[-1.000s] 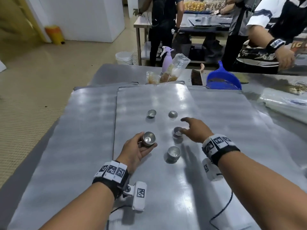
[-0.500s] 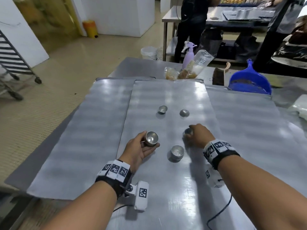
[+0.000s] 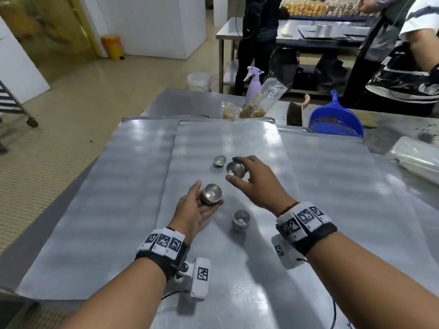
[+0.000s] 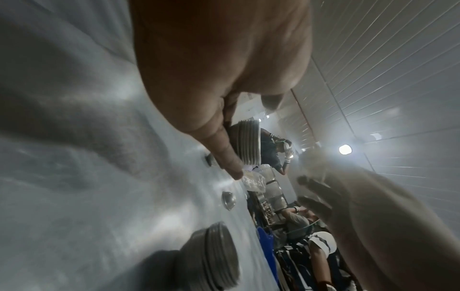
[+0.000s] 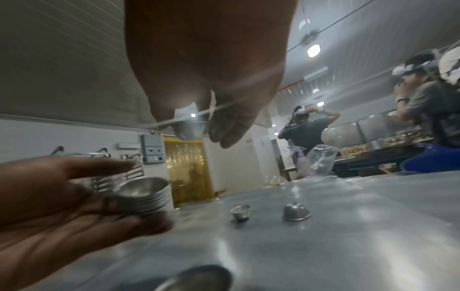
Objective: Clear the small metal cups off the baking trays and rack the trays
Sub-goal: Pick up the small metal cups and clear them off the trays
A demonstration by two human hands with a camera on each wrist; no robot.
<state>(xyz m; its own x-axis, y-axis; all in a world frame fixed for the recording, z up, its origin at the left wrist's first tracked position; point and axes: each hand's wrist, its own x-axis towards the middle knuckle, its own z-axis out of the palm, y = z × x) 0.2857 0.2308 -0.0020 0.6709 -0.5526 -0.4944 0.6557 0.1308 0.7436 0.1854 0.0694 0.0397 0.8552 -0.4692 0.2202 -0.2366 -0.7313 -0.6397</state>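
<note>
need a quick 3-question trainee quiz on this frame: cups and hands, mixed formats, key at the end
1. True or false: the left hand holds a single cup.
2. Relative to the top tray, the cup in the right hand is: A) resting on it, B) lifted above it, C) under it.
3. Fill in: in the right wrist view, the loose cup farthest right on the tray sits ____ down.

Key: 1 false, it grips a nested stack. 2 B. 3 upside.
</note>
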